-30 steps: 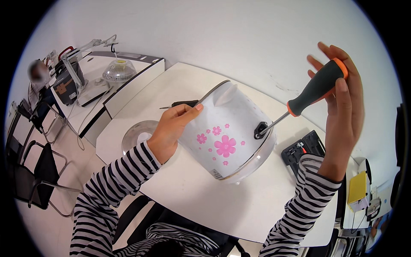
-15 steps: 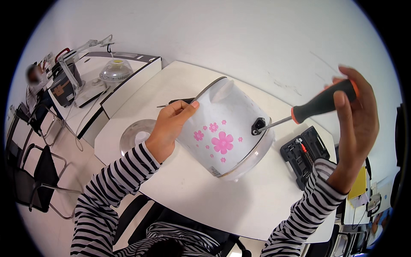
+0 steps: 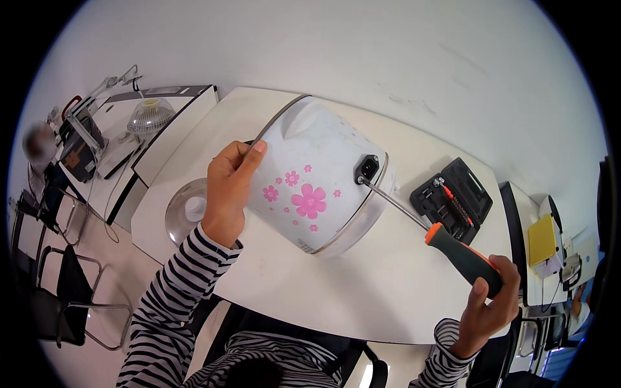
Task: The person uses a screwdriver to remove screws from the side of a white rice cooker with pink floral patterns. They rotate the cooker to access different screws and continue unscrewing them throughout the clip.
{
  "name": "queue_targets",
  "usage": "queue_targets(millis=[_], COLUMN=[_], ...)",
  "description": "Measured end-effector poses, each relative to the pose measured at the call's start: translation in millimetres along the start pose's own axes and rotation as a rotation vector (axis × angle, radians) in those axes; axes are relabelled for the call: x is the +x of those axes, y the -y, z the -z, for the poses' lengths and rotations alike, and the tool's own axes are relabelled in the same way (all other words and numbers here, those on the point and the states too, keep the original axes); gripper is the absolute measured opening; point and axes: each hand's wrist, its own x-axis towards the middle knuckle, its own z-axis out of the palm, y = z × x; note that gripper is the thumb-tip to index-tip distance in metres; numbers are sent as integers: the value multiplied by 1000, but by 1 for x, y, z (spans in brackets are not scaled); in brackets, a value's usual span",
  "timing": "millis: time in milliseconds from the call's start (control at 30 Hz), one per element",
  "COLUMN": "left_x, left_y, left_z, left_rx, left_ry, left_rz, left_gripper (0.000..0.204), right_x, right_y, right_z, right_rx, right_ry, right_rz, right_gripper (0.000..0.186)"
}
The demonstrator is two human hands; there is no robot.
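My left hand (image 3: 231, 187) pinches the rim (image 3: 277, 118) of the rice cooker (image 3: 278, 220); my right hand (image 3: 490, 310) wraps the screwdriver (image 3: 459, 255) near the table edge (image 3: 401, 339).

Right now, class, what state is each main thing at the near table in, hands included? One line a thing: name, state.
White pot: tilted, held up
Black socket: no plug in it
Screwdriver: slanted, tip at the socket's lower edge
Left hand: gripping the pot's rim
Right hand: closed around the screwdriver's handle end
Tool case: open
Silver lid: lying on the table
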Motion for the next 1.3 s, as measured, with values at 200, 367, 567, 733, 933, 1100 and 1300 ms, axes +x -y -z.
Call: queue_targets(millis=[200,367,567,733,933,1100,1300], left_x=[-11,-25,-48,-62,-66,-68,-78], left_y=[-7,-12,-14,-7,-2,-2,-3], left_z=[-15,-41,-54,-56,-47,-44,-49], left_rx=[96,152,424,445,438,515,554], left_ry=[6,69,86,130,233,323,412], left_rz=[-134,-311,-493,-602,-678,-849,-954], left_gripper=[29,25,23,21,20,18,16], right_x=[12,-13,-94,-144,-176,-192,-207], right_y=[-1,-6,-12,5,25,39,51], right_z=[16,44,49,50,48,54,58], right_rx=[26,-55,-10,203,425,515,579], right_ry=[-71,-47,-106,-127,-64,81,121], right_rz=[17,-135,-481,-788,-1004,-1176,-1251], right_gripper=[56,57,50,45,42,37,32])
